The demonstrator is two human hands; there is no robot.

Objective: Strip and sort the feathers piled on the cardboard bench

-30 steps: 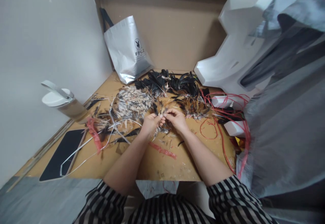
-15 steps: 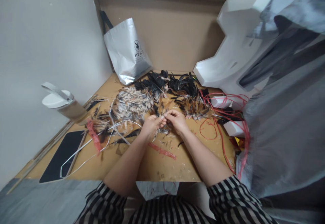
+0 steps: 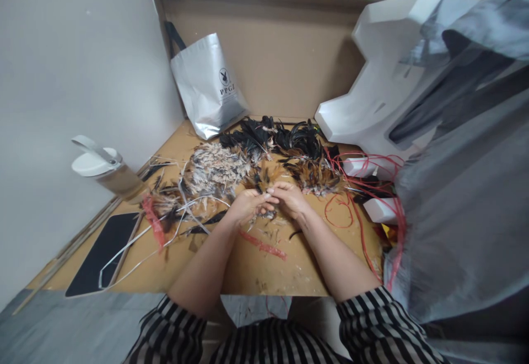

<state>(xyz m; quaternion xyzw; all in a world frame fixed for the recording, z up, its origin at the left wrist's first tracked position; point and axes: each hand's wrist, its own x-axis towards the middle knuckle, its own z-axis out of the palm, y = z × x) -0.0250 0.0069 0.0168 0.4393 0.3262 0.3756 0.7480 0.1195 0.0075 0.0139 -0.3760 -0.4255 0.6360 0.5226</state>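
Two hands meet over a brown feather tuft (image 3: 264,175), mid-tabletop (image 3: 295,278), sorted heaps around.

Left hand (image 3: 248,205): grip narrow, seemingly closed on the tuft's base; plumes fan away past the fingertips, perhaps so the quill ends face the person. Right hand (image 3: 290,199): thumb and forefinger in a tight pinch, tips meeting the left's; anything between them too small to tell. Pale feather heap (image 3: 217,167) left of the tuft, black feathers (image 3: 301,137) behind, brown feather pile (image 3: 313,174) to the right; the grouping by colour looks deliberate, each near the hands for easy reach.
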